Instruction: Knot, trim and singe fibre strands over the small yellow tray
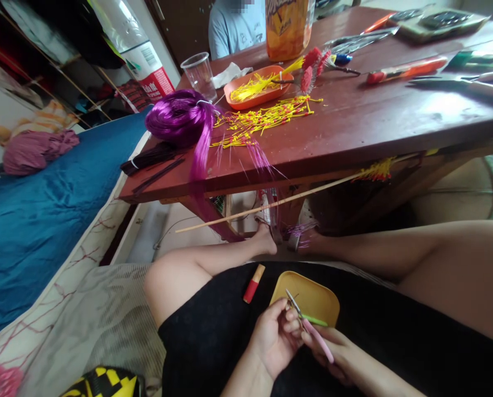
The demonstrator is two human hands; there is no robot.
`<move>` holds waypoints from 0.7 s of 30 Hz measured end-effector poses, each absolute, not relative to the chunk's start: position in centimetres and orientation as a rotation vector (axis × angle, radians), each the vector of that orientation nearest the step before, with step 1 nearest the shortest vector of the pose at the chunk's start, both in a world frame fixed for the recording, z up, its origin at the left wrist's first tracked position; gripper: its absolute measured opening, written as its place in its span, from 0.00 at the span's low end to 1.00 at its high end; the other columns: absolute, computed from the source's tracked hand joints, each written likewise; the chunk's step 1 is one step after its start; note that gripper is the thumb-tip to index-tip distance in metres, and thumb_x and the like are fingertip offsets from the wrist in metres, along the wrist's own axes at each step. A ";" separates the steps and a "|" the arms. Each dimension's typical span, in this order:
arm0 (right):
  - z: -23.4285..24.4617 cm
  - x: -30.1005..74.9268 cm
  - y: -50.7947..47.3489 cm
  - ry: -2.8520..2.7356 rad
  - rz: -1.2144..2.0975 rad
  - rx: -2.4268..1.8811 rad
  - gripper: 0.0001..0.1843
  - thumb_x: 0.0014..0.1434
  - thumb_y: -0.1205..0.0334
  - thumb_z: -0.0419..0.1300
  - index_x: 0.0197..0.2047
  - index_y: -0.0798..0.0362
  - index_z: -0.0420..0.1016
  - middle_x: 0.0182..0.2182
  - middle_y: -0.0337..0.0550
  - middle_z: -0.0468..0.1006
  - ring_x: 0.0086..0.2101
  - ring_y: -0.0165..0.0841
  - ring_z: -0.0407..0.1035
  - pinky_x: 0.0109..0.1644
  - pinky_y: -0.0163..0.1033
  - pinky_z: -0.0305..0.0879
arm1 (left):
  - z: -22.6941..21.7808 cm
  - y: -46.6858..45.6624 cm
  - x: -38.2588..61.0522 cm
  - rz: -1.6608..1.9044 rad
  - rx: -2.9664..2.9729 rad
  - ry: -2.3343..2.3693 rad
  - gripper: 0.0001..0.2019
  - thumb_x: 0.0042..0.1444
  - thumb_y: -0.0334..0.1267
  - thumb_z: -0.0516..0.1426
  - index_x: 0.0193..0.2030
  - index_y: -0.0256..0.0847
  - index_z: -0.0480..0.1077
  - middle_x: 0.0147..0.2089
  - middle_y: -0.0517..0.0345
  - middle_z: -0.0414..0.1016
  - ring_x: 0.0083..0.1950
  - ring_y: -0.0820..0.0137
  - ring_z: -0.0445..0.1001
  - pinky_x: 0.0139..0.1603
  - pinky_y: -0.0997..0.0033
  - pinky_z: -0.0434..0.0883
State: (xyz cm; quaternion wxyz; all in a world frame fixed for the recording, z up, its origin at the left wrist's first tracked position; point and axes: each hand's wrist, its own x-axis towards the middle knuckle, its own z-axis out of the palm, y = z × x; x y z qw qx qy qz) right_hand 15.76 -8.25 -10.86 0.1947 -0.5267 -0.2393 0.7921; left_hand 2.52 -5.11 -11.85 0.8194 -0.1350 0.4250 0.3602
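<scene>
In my lap, my right hand (332,347) is closed around scissors with a pink handle (318,341), their narrow metal blades pointing up and to the left. A bright green strip (314,320) shows beside the handle; whether it is part of the scissors I cannot tell. My left hand (276,333) is closed, its fingertips pinched together right by the blades, and a thin dark bit shows there, too small to name. Both hands are over the near edge of a shallow yellow tray (320,292). Left of the tray, a small red tube with a gold cap (253,284) lies on the black cloth.
Ahead stands a reddish-brown table (337,146) with a purple thread bundle (178,118), yellow-red stamen-like strands (271,116), an orange dish (229,88), a clear cup (199,76) and pliers (473,85). A thin stick (271,204) juts below its edge. Someone sits opposite.
</scene>
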 end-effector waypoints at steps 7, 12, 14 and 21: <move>-12.3 15.5 -8.2 -0.719 2.277 -1.584 0.23 0.45 0.39 0.59 0.28 0.54 0.70 0.15 0.28 0.55 0.13 0.18 0.41 0.15 0.28 0.35 | -13.0 -4.9 2.7 0.730 -0.328 0.971 0.18 0.62 0.30 0.43 0.20 0.35 0.59 0.17 0.67 0.54 0.14 0.83 0.50 0.19 0.81 0.55; -12.5 15.5 -7.9 -0.721 2.318 -1.642 0.26 0.45 0.36 0.57 0.26 0.53 0.65 0.15 0.28 0.57 0.13 0.19 0.43 0.14 0.28 0.37 | -14.1 -4.7 2.7 0.696 -0.345 0.991 0.19 0.62 0.31 0.43 0.20 0.35 0.59 0.17 0.67 0.55 0.14 0.83 0.51 0.18 0.81 0.55; -12.3 15.5 -7.8 -0.728 2.322 -1.649 0.26 0.46 0.36 0.55 0.26 0.53 0.64 0.16 0.29 0.58 0.13 0.19 0.43 0.14 0.28 0.37 | -14.6 -4.7 2.6 0.678 -0.352 0.996 0.19 0.63 0.31 0.43 0.20 0.35 0.60 0.17 0.67 0.56 0.14 0.83 0.52 0.17 0.81 0.56; -11.9 15.6 -7.6 -0.716 2.333 -1.707 0.25 0.48 0.36 0.52 0.25 0.52 0.59 0.16 0.30 0.60 0.12 0.18 0.45 0.14 0.26 0.37 | -16.5 -4.6 2.1 0.630 -0.351 1.031 0.15 0.58 0.40 0.54 0.51 0.38 0.64 0.50 0.51 0.68 0.44 0.65 0.71 0.42 0.59 0.72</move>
